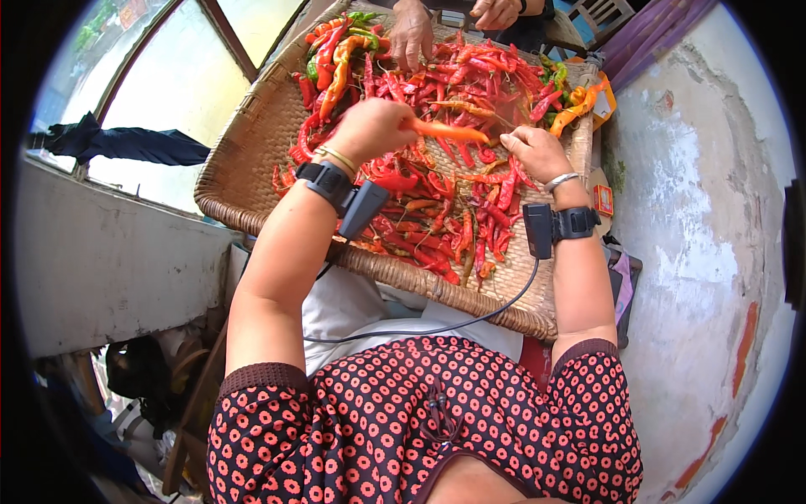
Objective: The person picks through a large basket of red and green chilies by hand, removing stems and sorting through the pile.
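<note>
My left hand (375, 128) is closed on the thick end of a long orange chili pepper (451, 131), which points right above the pile. Close to the pepper's tip, my right hand (536, 154) has thumb and forefinger pinched together; what lies between them is too small to make out. Beneath both hands, red chili peppers (420, 239) are heaped in a wide woven basket tray (252, 160). Some look wrinkled. Larger orange and green peppers (340, 63) lie at its far left, with more yellow-orange ones (579, 105) at the far right.
Across the tray, another person's hand (411, 35) reaches into the peppers, and their second hand (497, 12) hovers nearby. A cable (420, 331) runs from my right wrist device (558, 225) over my lap. A rough wall (688, 193) stands right; a window (159, 76) is left.
</note>
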A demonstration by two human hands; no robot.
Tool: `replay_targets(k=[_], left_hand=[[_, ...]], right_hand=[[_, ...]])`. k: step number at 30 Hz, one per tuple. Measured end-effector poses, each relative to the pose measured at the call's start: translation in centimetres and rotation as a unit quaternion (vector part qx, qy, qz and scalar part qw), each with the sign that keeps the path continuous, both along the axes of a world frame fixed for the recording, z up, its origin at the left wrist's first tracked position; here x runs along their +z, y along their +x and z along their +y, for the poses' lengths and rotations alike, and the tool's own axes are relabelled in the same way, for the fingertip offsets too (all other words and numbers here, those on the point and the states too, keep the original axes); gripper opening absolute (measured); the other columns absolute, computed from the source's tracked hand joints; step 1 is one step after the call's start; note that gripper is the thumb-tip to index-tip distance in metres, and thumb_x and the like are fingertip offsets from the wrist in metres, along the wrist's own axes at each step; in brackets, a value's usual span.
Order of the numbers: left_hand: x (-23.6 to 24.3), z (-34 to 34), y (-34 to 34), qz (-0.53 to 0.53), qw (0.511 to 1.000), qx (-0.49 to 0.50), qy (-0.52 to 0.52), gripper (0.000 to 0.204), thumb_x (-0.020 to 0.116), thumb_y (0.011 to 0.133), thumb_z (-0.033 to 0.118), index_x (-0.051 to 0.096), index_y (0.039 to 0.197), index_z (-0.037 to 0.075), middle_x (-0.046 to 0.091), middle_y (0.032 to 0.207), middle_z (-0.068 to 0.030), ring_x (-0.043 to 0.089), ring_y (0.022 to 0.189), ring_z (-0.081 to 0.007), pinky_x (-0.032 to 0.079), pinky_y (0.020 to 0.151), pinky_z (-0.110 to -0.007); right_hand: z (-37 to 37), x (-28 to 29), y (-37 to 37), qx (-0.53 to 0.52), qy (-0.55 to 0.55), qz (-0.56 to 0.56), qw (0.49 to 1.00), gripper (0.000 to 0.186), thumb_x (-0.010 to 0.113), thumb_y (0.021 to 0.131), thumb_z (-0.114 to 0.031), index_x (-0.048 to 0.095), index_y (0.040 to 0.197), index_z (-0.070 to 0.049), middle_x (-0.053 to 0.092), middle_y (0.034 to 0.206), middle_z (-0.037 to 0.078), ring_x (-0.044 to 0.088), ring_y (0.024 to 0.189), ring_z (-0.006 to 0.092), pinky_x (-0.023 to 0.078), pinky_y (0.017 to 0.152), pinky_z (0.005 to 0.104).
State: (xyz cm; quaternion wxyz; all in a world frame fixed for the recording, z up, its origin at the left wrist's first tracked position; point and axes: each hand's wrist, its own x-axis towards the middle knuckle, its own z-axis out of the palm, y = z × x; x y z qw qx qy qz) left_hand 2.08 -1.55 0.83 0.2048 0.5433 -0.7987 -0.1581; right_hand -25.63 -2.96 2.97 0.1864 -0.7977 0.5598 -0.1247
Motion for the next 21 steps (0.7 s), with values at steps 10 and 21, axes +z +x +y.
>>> replay_targets(k=[10, 21], left_hand=[[0.0, -1.1, 7.0, -0.092, 0.926, 0.365, -0.038, 0.031, 0.060, 0.074, 0.037, 0.060, 0.089, 0.009, 0.061, 0.081, -0.0129, 0.060, 0.078, -0.0289, 0.048, 0.066, -0.039], [-1.0, 0.3, -0.4, 0.089, 0.990, -0.101, -0.038, 0.027, 0.063, 0.069, 0.017, 0.062, 0.096, 0.010, 0.061, 0.077, -0.0113, 0.060, 0.073, -0.0269, 0.048, 0.067, -0.034]], right_hand=[[-0.2, -1.0, -0.1, -0.104, 0.101, 0.251, 0.957, 0.033, 0.062, 0.074, -0.032, 0.062, 0.092, -0.005, 0.061, 0.096, 0.016, 0.057, 0.092, 0.0302, 0.045, 0.079, 0.0387], [0.8, -2.5, 1.1, 0.021, 0.054, 0.116, 0.992, 0.023, 0.057, 0.072, -0.012, 0.055, 0.094, -0.005, 0.060, 0.078, 0.011, 0.058, 0.074, 0.0237, 0.046, 0.065, 0.0334]])
